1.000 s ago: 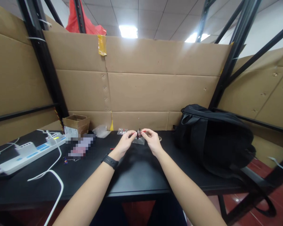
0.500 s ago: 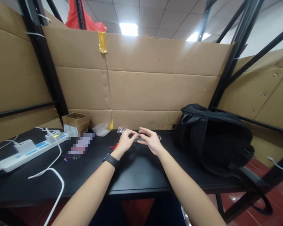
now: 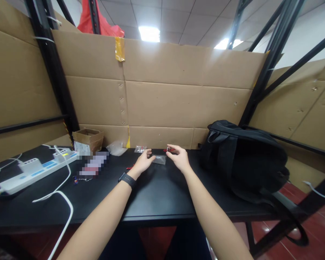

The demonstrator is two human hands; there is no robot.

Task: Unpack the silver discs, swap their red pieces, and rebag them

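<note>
My left hand (image 3: 143,162) reaches over the black table (image 3: 157,198), its fingertips touching the edge of a small clear plastic bag (image 3: 159,159) that lies flat. A black watch sits on that wrist. My right hand (image 3: 178,158) is just right of the bag, fingers curled in a pinch on a small part with red wires (image 3: 169,150). A short red piece (image 3: 129,168) lies on the table left of my left hand. Another small clear bag (image 3: 139,148) lies further back.
A black backpack (image 3: 246,159) fills the table's right side. At the left lie a white power strip (image 3: 32,171) with white cables, a small open cardboard box (image 3: 88,140) and a crumpled clear bag (image 3: 116,148). Cardboard walls and black rack posts enclose the table.
The hands held a small dark part together between them; now they have moved apart. The right hand has gone back with the red-wired part, and the left hand rests by the clear bag.
</note>
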